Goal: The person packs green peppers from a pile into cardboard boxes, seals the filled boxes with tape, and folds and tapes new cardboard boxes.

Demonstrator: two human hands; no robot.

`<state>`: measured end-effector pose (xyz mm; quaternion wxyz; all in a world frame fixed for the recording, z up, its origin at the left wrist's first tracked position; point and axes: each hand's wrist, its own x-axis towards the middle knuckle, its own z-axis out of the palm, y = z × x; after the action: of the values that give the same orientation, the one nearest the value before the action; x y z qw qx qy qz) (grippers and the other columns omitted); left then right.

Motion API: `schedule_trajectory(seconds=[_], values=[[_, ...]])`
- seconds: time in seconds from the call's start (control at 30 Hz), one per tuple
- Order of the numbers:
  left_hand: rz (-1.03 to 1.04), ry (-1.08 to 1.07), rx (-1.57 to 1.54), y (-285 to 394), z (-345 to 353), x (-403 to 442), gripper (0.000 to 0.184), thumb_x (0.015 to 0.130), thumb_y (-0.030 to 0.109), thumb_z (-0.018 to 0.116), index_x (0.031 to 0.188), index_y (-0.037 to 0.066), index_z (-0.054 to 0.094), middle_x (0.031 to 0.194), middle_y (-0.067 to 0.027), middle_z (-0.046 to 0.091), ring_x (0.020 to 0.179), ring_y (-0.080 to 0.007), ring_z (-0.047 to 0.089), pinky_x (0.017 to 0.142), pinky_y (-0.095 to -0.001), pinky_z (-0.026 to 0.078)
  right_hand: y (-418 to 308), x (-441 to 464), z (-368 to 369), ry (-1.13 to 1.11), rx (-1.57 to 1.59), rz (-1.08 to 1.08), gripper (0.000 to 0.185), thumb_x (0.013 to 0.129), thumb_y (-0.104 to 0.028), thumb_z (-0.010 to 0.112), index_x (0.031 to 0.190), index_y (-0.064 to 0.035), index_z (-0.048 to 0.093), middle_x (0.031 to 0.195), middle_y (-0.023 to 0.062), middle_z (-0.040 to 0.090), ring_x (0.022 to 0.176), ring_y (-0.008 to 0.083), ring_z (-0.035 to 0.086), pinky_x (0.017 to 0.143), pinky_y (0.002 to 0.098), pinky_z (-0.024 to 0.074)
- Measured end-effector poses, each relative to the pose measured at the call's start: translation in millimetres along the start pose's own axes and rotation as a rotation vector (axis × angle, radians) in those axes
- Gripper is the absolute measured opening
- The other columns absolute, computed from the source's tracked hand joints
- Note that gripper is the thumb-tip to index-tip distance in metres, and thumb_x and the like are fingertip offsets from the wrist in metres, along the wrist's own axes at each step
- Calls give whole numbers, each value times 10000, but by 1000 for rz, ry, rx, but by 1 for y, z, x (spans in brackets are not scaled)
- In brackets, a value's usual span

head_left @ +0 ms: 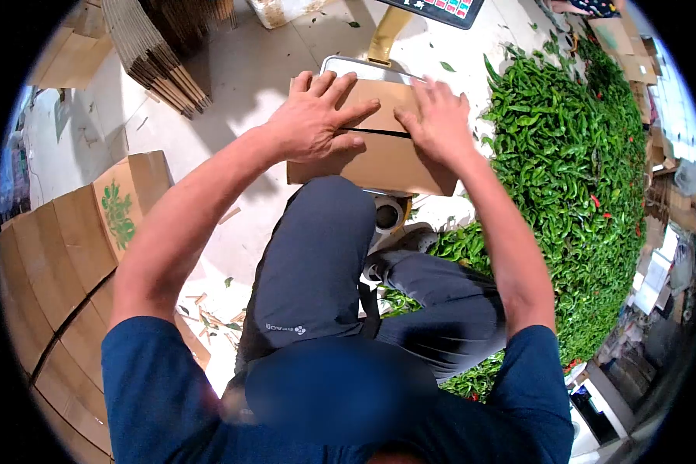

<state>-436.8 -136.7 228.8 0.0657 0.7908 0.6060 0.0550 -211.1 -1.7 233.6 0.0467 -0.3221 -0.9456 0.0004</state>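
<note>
A brown cardboard box rests on a scale platform in front of my knees, its two top flaps folded in with a narrow dark gap between them. Spread over the left part of the flaps is my left hand, fingers apart and pressing flat. On the right part lies my right hand, its fingers also apart and slightly blurred. Neither hand grips anything. The scale's display stands on a gold post beyond the box.
A large heap of green peppers spreads along the right. Folded cardboard sheets stand at the upper left. Cardboard boxes with a green print fill the left side. Leaves and scraps litter the floor.
</note>
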Motion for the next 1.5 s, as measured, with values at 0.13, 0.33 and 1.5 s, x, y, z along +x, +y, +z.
schedule_trajectory(seconds=[0.13, 0.33, 1.5], values=[[-18, -4, 87, 9, -8, 3, 702, 965, 697, 347, 1541, 295, 355, 1531, -243, 359, 1372, -415, 357, 1110, -548, 241, 3, -8, 5, -92, 19, 80, 639, 967, -546, 464, 1398, -79, 524, 1401, 139, 533, 1351, 314, 434, 1130, 620, 230], [-316, 36, 15, 44, 0, 29, 667, 1005, 587, 348, 1520, 164, 369, 1520, -226, 378, 1377, -411, 367, 1137, -606, 194, -2, -8, 15, 15, 47, 166, 597, 967, -498, 489, 1395, -83, 527, 1393, 118, 538, 1330, 300, 452, 1082, 579, 304], [-401, 85, -189, 57, -7, 58, 736, 912, 599, 515, 1131, -99, 604, 1108, -219, 600, 1108, -354, 539, 1046, -461, 331, 33, -31, 23, 94, 373, 100, 529, 957, -187, 542, 1416, 53, 433, 1416, 262, 447, 1318, 418, 420, 1136, 470, 311]])
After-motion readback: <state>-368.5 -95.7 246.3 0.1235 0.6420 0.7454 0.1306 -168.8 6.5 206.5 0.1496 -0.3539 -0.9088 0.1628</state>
